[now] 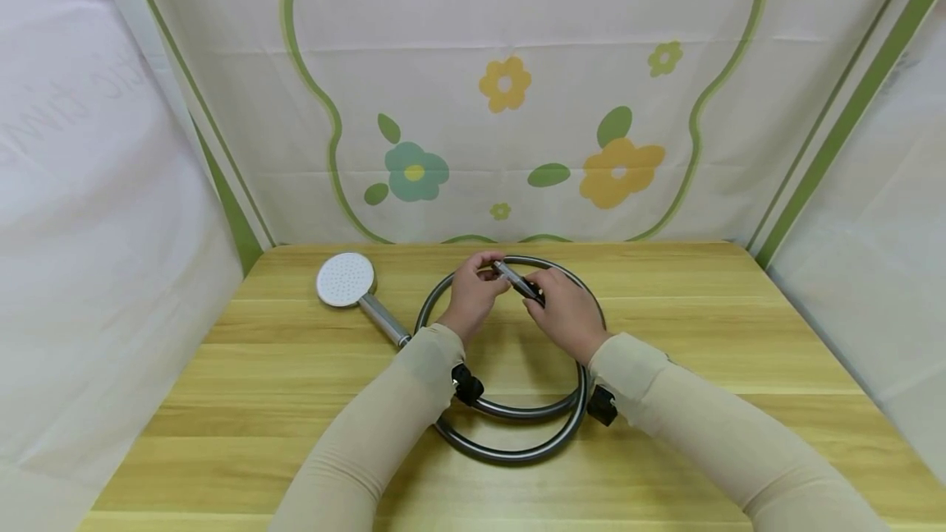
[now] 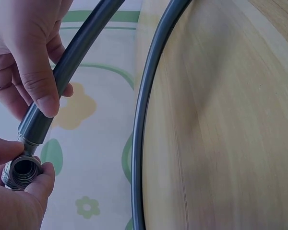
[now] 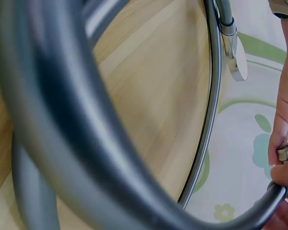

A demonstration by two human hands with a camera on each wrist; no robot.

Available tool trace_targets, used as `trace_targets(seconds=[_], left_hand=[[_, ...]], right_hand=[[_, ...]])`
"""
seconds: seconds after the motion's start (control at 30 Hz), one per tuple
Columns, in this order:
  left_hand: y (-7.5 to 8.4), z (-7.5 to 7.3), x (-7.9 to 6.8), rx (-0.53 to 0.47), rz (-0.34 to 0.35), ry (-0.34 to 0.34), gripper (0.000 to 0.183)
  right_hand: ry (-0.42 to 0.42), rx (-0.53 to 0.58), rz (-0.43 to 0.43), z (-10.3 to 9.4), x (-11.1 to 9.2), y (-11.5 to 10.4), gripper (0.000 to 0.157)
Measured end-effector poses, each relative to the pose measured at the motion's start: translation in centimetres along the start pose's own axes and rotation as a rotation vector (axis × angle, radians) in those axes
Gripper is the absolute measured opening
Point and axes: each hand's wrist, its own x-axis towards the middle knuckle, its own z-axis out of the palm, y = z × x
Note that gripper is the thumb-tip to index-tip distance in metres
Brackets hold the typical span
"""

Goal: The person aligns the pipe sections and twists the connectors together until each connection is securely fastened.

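Note:
A dark grey shower hose lies coiled on the table, its free end raised between the two hands. My left hand pinches the silver connector nut at that end with thumb and fingers. In the left wrist view the nut's threaded opening shows. Just behind the nut, my right hand grips the hose, its thumb lying along the dark sleeve. A shower head with a white round face and silver handle rests at the left, its handle meeting the coil.
The wooden table reaches back to a white cloth wall printed with flowers and leaves. White cloth also hangs at both sides. Black camera mounts sit under both wrists, over the coiled hose.

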Motion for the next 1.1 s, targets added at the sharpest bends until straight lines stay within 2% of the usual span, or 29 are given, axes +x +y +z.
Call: trace_targets(seconds=[0.5, 1.1], left_hand=[[0.12, 0.15, -0.06, -0.009, 0.008, 0.01, 0.039], [0.19, 0.02, 0.1, -0.024, 0.008, 0.009, 0.039]], right_hand=[[-0.041, 0.04, 0.061, -0.44, 0.26, -0.38, 0.027], [-0.066, 0.071, 0.059, -0.88, 0.62, -0.43, 0.026]])
